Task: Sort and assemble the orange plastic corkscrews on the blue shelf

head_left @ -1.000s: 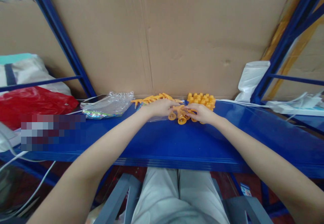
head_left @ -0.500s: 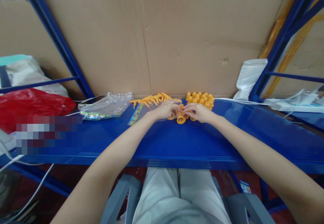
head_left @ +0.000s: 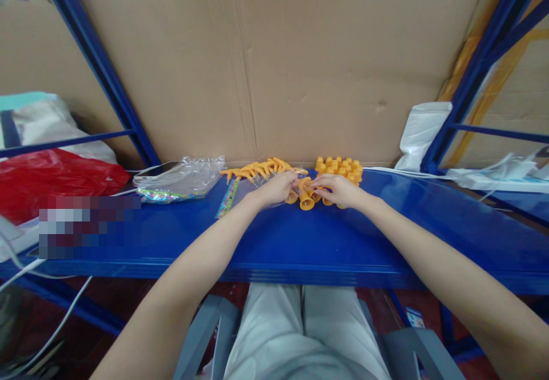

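Several orange bell-shaped plastic pieces (head_left: 306, 201) lie between my two hands, their wide mouths toward me. My left hand (head_left: 278, 189) is closed at the right end of a clear plastic bag (head_left: 245, 195) with a colourful printed strip; its fingertips are partly hidden. My right hand (head_left: 342, 191) lies over the pieces, its fingers bent and touching one at its narrow top. Behind my left hand is a row of thin orange branched pieces (head_left: 261, 168). Just behind my right hand stands a block of orange cup-like pieces (head_left: 338, 167).
A stack of clear bags (head_left: 184, 179) lies to the left on the blue shelf (head_left: 291, 242). Further left is a red plastic bag (head_left: 55, 182). A white packet (head_left: 422, 134) leans by the right post, near a white power strip (head_left: 493, 179). Cardboard (head_left: 321, 71) stands behind.
My left hand has shifted slightly left and away from the bell-shaped pieces, and the printed bag has moved a little toward me. My right hand has barely moved.
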The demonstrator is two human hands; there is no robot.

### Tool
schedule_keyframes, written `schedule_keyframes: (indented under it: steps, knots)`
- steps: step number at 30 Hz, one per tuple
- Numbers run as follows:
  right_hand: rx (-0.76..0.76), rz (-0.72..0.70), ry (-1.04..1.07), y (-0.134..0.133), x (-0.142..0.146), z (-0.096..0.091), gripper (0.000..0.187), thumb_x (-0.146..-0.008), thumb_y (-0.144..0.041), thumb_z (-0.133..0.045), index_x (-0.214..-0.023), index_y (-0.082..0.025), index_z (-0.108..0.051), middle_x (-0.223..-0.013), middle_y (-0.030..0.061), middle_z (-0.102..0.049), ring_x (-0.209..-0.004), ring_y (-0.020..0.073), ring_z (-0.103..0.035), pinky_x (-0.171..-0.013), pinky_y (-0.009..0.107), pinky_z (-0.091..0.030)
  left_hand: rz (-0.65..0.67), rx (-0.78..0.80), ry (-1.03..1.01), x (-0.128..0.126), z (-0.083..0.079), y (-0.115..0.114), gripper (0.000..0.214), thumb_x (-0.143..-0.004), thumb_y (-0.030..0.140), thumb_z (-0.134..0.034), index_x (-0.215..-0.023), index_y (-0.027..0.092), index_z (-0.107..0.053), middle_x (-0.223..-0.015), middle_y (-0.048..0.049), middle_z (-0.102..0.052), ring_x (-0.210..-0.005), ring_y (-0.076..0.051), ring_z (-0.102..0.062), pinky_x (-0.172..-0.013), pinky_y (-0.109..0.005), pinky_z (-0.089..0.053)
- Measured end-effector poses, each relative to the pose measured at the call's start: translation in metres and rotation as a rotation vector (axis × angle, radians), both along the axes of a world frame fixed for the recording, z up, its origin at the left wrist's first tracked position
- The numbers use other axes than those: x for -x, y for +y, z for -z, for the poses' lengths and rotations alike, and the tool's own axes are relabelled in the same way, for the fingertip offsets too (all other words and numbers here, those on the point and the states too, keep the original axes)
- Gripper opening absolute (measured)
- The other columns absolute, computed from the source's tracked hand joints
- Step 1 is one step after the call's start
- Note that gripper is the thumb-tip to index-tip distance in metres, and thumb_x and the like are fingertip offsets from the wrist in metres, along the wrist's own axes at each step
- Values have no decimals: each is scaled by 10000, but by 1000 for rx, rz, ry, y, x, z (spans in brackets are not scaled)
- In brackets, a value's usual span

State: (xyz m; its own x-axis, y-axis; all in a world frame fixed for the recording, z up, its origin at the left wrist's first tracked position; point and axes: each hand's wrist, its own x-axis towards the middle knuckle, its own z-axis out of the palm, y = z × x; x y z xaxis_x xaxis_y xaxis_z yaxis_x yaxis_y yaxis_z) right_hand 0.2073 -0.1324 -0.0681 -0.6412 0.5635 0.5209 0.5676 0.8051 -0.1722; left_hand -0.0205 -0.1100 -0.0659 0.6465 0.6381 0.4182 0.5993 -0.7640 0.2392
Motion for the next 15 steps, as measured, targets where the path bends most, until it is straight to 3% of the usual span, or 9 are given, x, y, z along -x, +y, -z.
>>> schedule_keyframes:
  steps: [5, 8, 15]
  knots:
    - [-28, 272, -50, 1, -17, -14, 220, -861, -230, -532, -906, -190, -744, -959, 87, -731, -914, 230, -666, -851, 407, -517, -51, -51, 13, 1, 4, 0, 192, -788, 83, -433, -849, 156, -600, -937, -108, -676, -949, -215, -608, -876, -371, -471]
    - [29, 403, -115, 2, -29, -18, 218, -848, -209, -527, -861, -172, -742, -910, 99, -737, -850, 235, -672, -793, 381, -521, -70, -49, 29, 1, 4, 0, 181, -799, 89, -435, -834, 151, -602, -954, -123, -676, -955, -224, -615, -877, -379, -473]
    - [303, 406, -246, 8, -40, -8, 290, -893, -379, -543, -836, -177, -743, -800, 106, -733, -732, 246, -682, -715, 354, -516, -66, -30, 33, 1, 0, -5, 176, -766, 54, -428, -773, 160, -569, -910, -99, -662, -917, -210, -609, -840, -346, -473]
